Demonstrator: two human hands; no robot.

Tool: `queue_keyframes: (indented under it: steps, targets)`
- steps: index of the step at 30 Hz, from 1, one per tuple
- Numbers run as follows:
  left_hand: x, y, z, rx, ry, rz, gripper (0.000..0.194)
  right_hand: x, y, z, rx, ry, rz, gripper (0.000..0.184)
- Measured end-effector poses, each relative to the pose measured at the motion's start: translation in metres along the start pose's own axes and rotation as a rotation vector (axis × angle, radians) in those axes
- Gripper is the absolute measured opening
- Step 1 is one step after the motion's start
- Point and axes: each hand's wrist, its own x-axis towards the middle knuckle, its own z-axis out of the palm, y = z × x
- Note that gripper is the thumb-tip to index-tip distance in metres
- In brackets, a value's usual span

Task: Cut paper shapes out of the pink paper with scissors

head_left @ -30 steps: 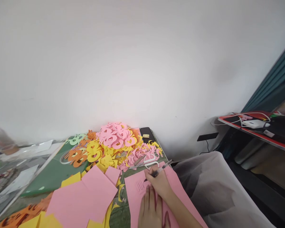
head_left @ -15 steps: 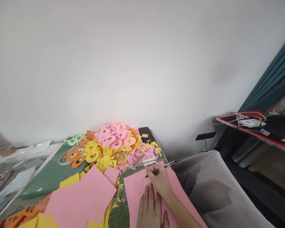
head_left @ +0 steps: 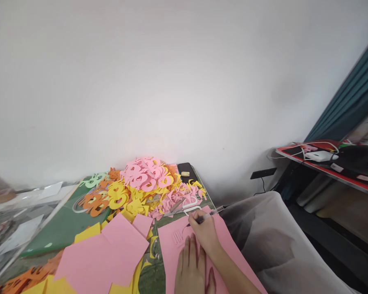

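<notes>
From your head camera, your right hand (head_left: 205, 232) is closed in a writing grip around a clear-barrelled pen (head_left: 210, 214), its tip down on a pink paper sheet (head_left: 171, 253) beside some short dark strokes (head_left: 178, 237) already drawn there. Your left hand (head_left: 190, 267) lies open and palm down on the same sheet, just below the right hand, with its fingers extended and pointing away from you. The sheet runs from the bottom of the view up toward the white-handled scissors (head_left: 191, 206), which lie on the scraps just past its top edge.

Beyond the scissors, you have a heap of cut paper shapes in pink (head_left: 144, 173), yellow (head_left: 118, 194) and orange (head_left: 92, 204), with a few mint green ones (head_left: 95, 180) at the edge. They sit on a green cutting mat (head_left: 61, 230). Loose pink sheets (head_left: 104, 249) overlap yellow paper to the left of your hands. A black phone (head_left: 185, 171) lies behind the heap. To your right, a translucent grey cover (head_left: 279, 241) drapes beside the table, and a white device (head_left: 320, 156) sits on a red-edged shelf (head_left: 325, 171).
</notes>
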Motion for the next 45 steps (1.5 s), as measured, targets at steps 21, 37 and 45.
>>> queue_keyframes:
  steps: [21, 37, 45]
  targets:
    - [0.001, 0.005, -0.009, 0.053, -0.040, -0.125, 0.046, 0.010, -0.004, -0.011, 0.021, -0.147, -0.035, 0.038]
    - [0.001, 0.003, -0.005, 0.063, 0.001, -0.089, 0.045, 0.013, 0.005, -0.009, -0.015, -0.174, -0.084, 0.030]
    - [0.000, 0.004, -0.003, 0.068, 0.006, -0.099, 0.044, 0.014, 0.010, -0.011, -0.038, -0.144, -0.090, 0.029]
